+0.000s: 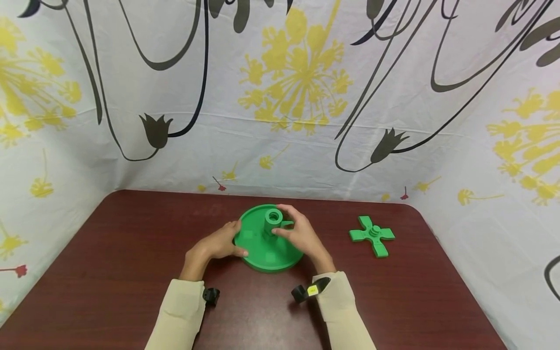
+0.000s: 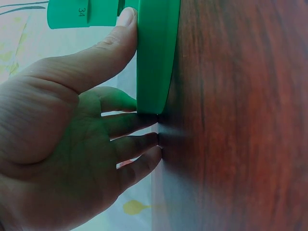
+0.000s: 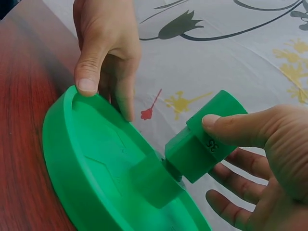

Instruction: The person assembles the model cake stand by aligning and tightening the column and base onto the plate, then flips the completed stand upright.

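A round green tray point(image 1: 284, 257) with a raised rim and a central post point(image 3: 156, 185) lies on the table. My left hand point(image 1: 220, 241) grips its left side, the thumb point(image 2: 127, 19) on the rim and the fingers against the outer edge and table. Over the post my right hand point(image 1: 302, 236) pinches a green hollow cylindrical piece point(image 3: 204, 139), marked 35, between thumb and fingers. The piece looks tilted in the right wrist view; whether it touches the post I cannot tell. A side tab point(image 1: 287, 223) sticks out towards the right hand.
A green cross-shaped piece point(image 1: 374, 234) with a round central knob lies to the right on the dark red-brown table point(image 1: 144, 233). Behind the table's far edge hangs a white cloth point(image 1: 210, 170) with flower prints.
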Demonstrator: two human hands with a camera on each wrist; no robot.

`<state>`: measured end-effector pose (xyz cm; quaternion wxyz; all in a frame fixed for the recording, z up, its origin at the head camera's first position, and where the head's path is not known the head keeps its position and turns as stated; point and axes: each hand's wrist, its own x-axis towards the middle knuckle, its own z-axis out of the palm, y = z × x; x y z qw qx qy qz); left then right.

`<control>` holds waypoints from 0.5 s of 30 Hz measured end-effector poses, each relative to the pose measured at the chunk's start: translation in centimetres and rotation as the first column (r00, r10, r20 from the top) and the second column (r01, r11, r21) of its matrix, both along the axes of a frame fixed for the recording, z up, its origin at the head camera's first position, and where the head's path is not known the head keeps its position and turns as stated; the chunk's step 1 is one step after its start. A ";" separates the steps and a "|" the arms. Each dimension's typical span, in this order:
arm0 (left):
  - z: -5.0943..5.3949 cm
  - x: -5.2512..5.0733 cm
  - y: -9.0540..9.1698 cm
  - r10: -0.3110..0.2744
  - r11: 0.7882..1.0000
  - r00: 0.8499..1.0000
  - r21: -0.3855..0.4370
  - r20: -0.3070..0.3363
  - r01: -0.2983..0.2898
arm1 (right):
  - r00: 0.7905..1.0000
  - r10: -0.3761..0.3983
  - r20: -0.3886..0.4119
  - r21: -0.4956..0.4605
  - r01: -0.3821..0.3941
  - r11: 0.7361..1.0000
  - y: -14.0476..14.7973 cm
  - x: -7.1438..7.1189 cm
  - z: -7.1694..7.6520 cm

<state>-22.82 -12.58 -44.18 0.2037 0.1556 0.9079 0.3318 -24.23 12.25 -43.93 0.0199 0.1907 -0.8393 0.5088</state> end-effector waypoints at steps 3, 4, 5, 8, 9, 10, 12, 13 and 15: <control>0.0 0.0 0.0 -0.001 1.000 1.000 -0.003 -0.003 0.001 | 1.000 -0.022 -0.008 0.004 0.022 1.000 -0.2 0.0 -0.1; 0.1 0.0 0.1 -0.001 1.000 1.000 -0.003 -0.004 0.001 | 0.999 -0.029 -0.016 0.006 0.029 1.000 -0.2 0.0 -0.2; 0.1 0.0 0.1 -0.002 1.000 1.000 -0.005 -0.005 0.002 | 0.999 -0.036 -0.021 0.005 0.036 0.999 -0.3 0.0 -0.2; 0.2 0.0 0.1 -0.002 1.000 1.000 -0.006 -0.010 0.002 | 0.998 -0.058 -0.030 0.005 0.058 0.998 -0.4 0.0 -0.2; 0.2 0.0 0.1 -0.002 1.000 1.000 -0.008 -0.010 0.002 | 0.998 -0.060 -0.029 0.004 0.060 0.998 -0.4 0.0 -0.3; 0.2 0.0 0.2 -0.002 1.000 1.000 -0.010 -0.010 0.002 | 0.998 -0.058 -0.029 -0.001 0.058 0.998 -0.4 0.0 -0.3; 0.2 0.0 0.2 -0.002 1.000 1.000 -0.011 -0.010 0.002 | 0.999 -0.039 -0.026 -0.011 0.039 0.999 -0.3 0.0 -0.3; 0.2 0.0 0.2 -0.002 1.000 1.000 -0.010 -0.009 0.002 | 0.999 -0.020 -0.027 -0.027 0.020 0.999 -0.2 -0.1 -0.3; 0.2 0.0 0.1 -0.001 1.000 1.000 -0.011 -0.007 0.001 | 0.999 0.026 -0.031 -0.065 -0.028 0.997 -0.1 -0.1 -0.2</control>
